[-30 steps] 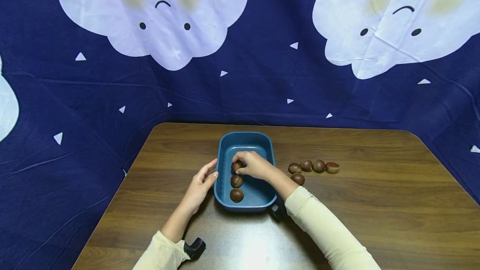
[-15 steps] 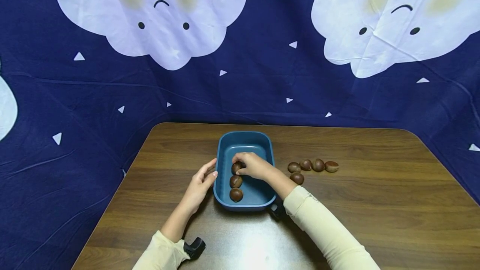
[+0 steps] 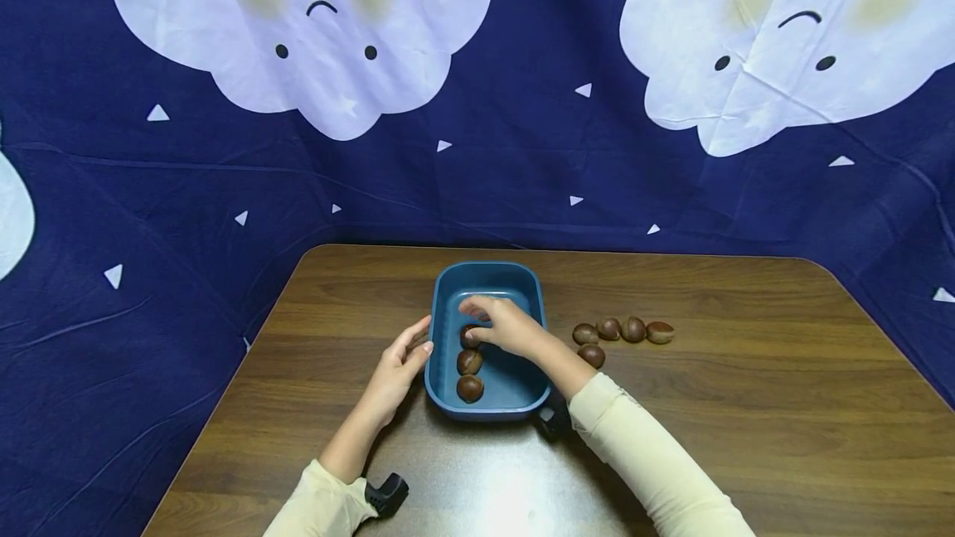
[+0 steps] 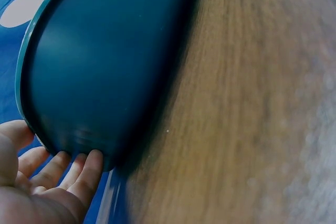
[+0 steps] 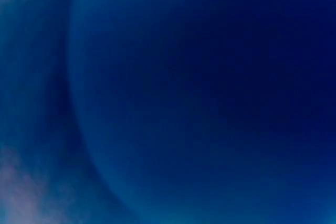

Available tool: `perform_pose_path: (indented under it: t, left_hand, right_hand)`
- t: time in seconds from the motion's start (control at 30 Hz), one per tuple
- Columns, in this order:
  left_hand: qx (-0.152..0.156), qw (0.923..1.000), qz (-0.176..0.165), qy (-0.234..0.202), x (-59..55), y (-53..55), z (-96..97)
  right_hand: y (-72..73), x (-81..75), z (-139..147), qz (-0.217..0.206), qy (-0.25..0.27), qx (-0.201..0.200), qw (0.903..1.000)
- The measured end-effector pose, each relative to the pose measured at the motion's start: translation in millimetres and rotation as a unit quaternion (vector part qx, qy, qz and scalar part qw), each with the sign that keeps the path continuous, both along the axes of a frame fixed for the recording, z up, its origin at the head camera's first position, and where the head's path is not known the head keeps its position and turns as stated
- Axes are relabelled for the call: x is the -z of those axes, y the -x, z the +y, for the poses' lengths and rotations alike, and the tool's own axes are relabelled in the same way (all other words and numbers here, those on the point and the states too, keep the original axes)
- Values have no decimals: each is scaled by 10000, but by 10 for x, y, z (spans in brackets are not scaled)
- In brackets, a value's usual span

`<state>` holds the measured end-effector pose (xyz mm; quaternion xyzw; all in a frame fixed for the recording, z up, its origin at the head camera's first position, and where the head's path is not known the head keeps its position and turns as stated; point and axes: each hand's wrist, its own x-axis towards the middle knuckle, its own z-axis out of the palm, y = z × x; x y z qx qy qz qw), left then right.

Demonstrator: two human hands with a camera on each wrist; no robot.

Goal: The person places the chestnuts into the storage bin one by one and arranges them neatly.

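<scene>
Inside the box (image 3: 515,384), three chestnuts (image 3: 470,362) line its left half; my right grip (image 3: 503,327) spreads loosely over the farthest. My left grip (image 3: 399,371), straight-fingered, touches the box's left wall. Right of the box, five others (image 3: 633,329) sit on the surface (image 3: 746,388).

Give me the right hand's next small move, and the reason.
Probably raise the right hand out of the blue rounded-rectangular dish toward the five glossy brown chestnuts on the brown wooden table: its thumb and fingers look parted at the farthest chestnut of three lined up inside, while those five lie outside.
</scene>
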<state>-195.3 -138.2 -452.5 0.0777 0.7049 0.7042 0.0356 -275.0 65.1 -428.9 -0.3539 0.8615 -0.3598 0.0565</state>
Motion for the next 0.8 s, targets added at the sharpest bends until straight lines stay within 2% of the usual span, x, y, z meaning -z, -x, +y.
perform_pose_path:
  t: [0.27, 0.47, 0.63, 0.8]
  left_hand:
    - [-75, 9999, 99, 81, 52, 1, 6]
    - [-57, 9999, 138, 86, 60, -4, -3]
    - [-50, 9998, 189, 86, 57, 0, -13]
    - [-33, 9997, 211, 79, 58, 8, -12]
  right_hand:
    - [-47, -42, 89, 552, 695, 191, 9959]
    - [-96, -110, 213, 748, 1274, 319, 9885]
    - [-129, -162, 370, 826, 1536, 499, 9834]
    - [-155, -140, 572, 1015, 1696, 678, 9779]
